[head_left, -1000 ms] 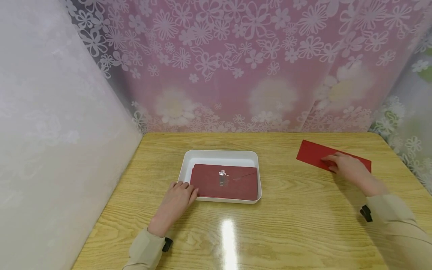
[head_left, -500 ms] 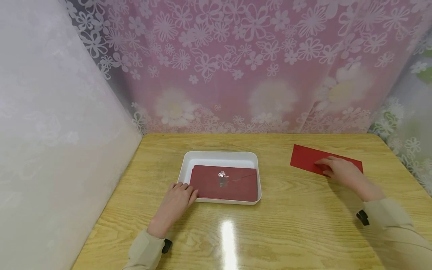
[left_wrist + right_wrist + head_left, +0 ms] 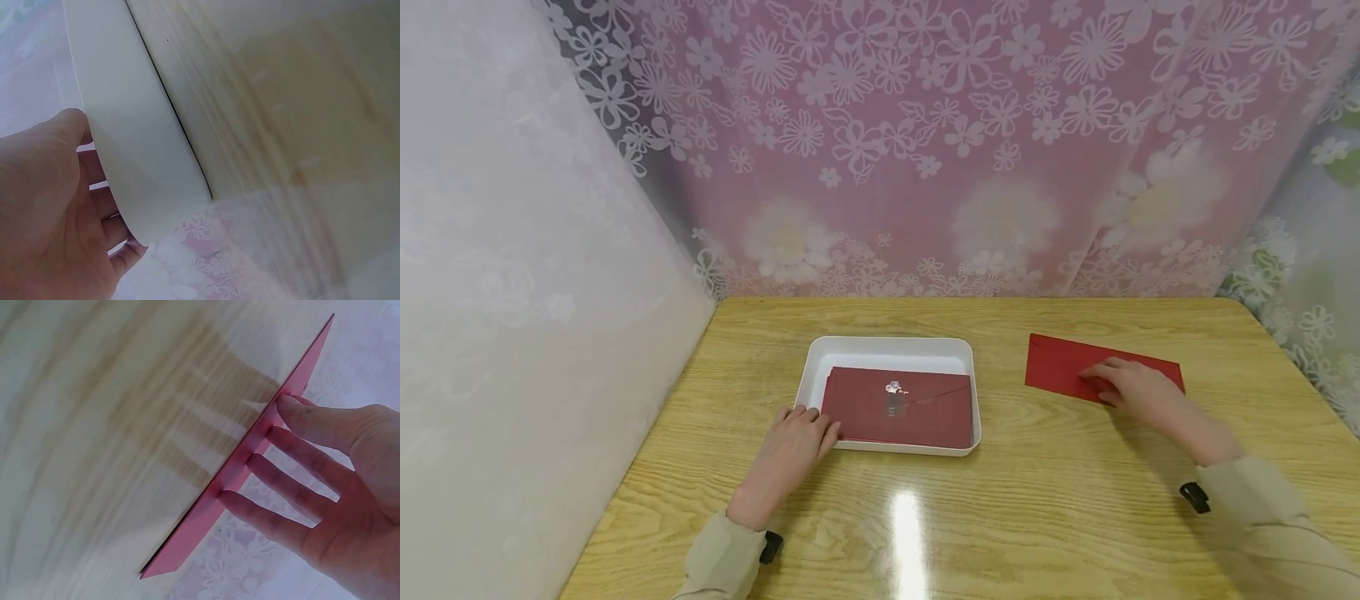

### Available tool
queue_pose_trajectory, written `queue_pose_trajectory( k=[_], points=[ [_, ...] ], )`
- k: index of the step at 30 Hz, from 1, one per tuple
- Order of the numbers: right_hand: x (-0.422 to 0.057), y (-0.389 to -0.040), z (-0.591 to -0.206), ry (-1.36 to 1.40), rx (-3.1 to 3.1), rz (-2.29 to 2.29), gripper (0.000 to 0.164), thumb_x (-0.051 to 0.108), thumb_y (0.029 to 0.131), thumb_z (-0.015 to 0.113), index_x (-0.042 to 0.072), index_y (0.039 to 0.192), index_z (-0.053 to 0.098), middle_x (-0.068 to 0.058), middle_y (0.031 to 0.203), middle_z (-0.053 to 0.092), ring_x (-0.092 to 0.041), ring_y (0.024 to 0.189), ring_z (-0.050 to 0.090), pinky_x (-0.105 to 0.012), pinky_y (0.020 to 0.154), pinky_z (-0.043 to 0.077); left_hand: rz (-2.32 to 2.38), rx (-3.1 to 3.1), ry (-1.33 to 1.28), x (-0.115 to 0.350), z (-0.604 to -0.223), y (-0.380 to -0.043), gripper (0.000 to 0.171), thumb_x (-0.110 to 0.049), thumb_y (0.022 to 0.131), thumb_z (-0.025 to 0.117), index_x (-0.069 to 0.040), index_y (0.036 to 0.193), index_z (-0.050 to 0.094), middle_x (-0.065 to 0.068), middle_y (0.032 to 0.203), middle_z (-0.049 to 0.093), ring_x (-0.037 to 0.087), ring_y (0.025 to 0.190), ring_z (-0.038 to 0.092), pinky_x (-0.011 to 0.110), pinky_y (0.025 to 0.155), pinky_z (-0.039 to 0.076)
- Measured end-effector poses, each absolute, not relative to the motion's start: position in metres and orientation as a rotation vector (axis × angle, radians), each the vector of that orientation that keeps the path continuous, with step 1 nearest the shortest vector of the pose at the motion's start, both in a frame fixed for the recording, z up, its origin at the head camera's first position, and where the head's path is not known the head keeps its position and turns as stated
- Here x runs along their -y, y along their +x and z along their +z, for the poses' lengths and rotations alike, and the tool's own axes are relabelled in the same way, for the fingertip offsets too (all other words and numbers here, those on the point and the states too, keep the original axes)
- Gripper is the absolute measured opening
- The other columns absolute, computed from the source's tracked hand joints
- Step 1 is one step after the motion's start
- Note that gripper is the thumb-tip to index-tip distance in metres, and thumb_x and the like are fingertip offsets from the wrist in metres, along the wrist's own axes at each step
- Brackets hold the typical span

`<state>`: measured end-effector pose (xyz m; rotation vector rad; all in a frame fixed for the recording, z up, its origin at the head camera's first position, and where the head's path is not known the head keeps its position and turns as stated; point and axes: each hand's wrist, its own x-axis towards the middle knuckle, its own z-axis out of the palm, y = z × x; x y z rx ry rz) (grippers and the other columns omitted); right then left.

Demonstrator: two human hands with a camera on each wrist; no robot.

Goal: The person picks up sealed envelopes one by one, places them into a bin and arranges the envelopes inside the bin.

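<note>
A red envelope lies flat on the table to the right, slightly slanted. Fingertips and thumb of my right hand press on its upper face; the right wrist view has the spread fingers touching the envelope. Left of it stands a white tray, with a stack of dark red envelopes lying inside, the top one bearing a silvery print. My left hand holds the tray's front left corner, fingers hooked over the rim. In the left wrist view the tray's outer wall hides the fingertips.
The wooden table ends at a pink flowered curtain behind. A pale sheet hangs along the left side, and another flowered curtain along the right.
My right hand has slid the red envelope left and toward the front, and its slant has lessened. The left hand and the tray have stayed in place.
</note>
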<state>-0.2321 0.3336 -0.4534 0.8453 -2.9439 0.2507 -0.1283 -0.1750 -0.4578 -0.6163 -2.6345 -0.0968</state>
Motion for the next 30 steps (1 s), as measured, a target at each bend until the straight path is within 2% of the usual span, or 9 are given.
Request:
queue_pose_trajectory(
  k=[14, 20, 30],
  points=[
    [-0.313, -0.213, -0.453, 0.879, 2.923, 0.246, 0.037, 0.000, 0.080, 0.081, 0.004, 0.116, 0.071, -0.020, 0.109, 0.068, -0.039, 0.092, 0.068, -0.049, 0.073, 0.057, -0.107, 2.607, -0.652, 0.181, -0.457, -0.126, 0.034, -0.020, 0.096, 0.069, -0.014, 0.066, 0.055, -0.002, 0.061, 0.044, 0.019, 0.062, 0.045, 0.035, 0.071, 0.041],
    [-0.305, -0.200, -0.451, 0.906, 2.898, 0.273, 0.037, -0.001, 0.079, 0.082, 0.006, 0.114, 0.072, -0.013, 0.103, 0.068, -0.034, 0.088, 0.068, -0.045, 0.070, 0.057, -0.120, 2.595, -0.665, 0.183, -0.457, -0.124, 0.034, -0.020, 0.096, 0.069, -0.015, 0.066, 0.054, -0.002, 0.061, 0.044, 0.020, 0.062, 0.046, 0.036, 0.070, 0.041],
    [-0.295, -0.187, -0.449, 0.891, 2.905, 0.289, 0.036, -0.001, 0.080, 0.082, 0.006, 0.113, 0.072, -0.012, 0.103, 0.068, -0.034, 0.088, 0.068, -0.047, 0.072, 0.057, -0.140, 2.623, -0.672, 0.187, -0.457, -0.122, 0.033, -0.021, 0.097, 0.067, -0.015, 0.067, 0.054, -0.002, 0.062, 0.045, 0.020, 0.062, 0.045, 0.035, 0.070, 0.040]
  ],
)
